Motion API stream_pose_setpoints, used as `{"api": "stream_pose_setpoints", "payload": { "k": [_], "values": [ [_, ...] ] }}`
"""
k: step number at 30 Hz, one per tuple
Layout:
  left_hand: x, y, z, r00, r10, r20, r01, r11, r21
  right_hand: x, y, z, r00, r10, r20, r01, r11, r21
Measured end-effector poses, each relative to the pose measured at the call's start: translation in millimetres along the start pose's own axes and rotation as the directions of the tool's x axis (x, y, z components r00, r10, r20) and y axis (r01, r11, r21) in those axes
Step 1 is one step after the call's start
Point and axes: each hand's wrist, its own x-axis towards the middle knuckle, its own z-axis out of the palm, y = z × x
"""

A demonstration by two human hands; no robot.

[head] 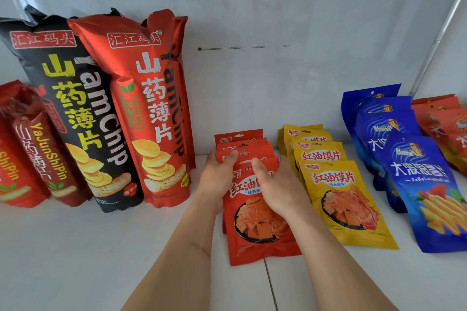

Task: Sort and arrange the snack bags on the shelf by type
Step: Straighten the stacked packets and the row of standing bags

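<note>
Left hand (219,174) and right hand (276,184) both grasp red snack bags (257,230) stacked on shelf (101,247); fingers seemingly curled behind; yellow bags (346,199) just beside.

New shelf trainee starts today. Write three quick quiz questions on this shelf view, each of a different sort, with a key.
1. True or false: the yellow bags lie between the small red bags and the blue bags.
2. Which stack do the left hand and right hand rest on? A yellow, B small red, C blue.
3. Fill in: the tall black bag stands directly left of a tall ___ bag.

Key: 1 true; 2 B; 3 red.
</note>
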Motion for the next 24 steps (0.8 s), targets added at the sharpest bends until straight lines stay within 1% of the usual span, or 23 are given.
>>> {"api": "stream_pose_setpoints", "payload": {
  "k": [3, 5, 10, 12, 14, 16, 18, 20, 24],
  "values": [
    [0, 3, 2, 1.000, 0.021, -0.003, -0.021, 0.998, 0.051, -4, -2, -2, 1.000, 0.001, -0.010, -0.001, 1.000, 0.009],
    [-3, 5, 3, 1.000, 0.017, 0.002, -0.017, 0.996, 0.087, -12, -3, -7, 1.000, -0.019, -0.020, 0.018, 1.000, -0.022],
    [-12, 2, -1, 1.000, 0.000, -0.015, 0.001, 0.995, 0.098, -48, 15, -18, 0.989, -0.143, -0.026, 0.132, 0.961, -0.242],
    [-15, -2, 1, 1.000, 0.012, -0.020, -0.009, 0.986, 0.164, -56, 26, -12, 0.988, -0.152, 0.001, 0.145, 0.939, -0.311],
    [-13, -8, 6, 0.998, 0.063, -0.014, -0.057, 0.964, 0.259, -57, 33, -5, 0.989, -0.149, 0.011, 0.143, 0.923, -0.358],
    [-9, -12, 10, 0.992, 0.129, 0.003, -0.122, 0.924, 0.363, -54, 36, -2, 0.987, -0.159, -0.012, 0.142, 0.910, -0.390],
    [-5, -15, 13, 0.987, 0.161, 0.014, -0.150, 0.883, 0.446, -52, 39, -1, 0.984, -0.175, -0.040, 0.145, 0.904, -0.401],
    [-4, -15, 15, 0.985, 0.175, 0.008, -0.156, 0.856, 0.494, -51, 41, 1, 0.982, -0.181, -0.055, 0.143, 0.901, -0.409],
    [-10, -13, 17, 0.980, 0.199, -0.009, -0.163, 0.827, 0.538, -53, 39, 0, 0.982, -0.180, -0.064, 0.137, 0.898, -0.418]
  ]
}}
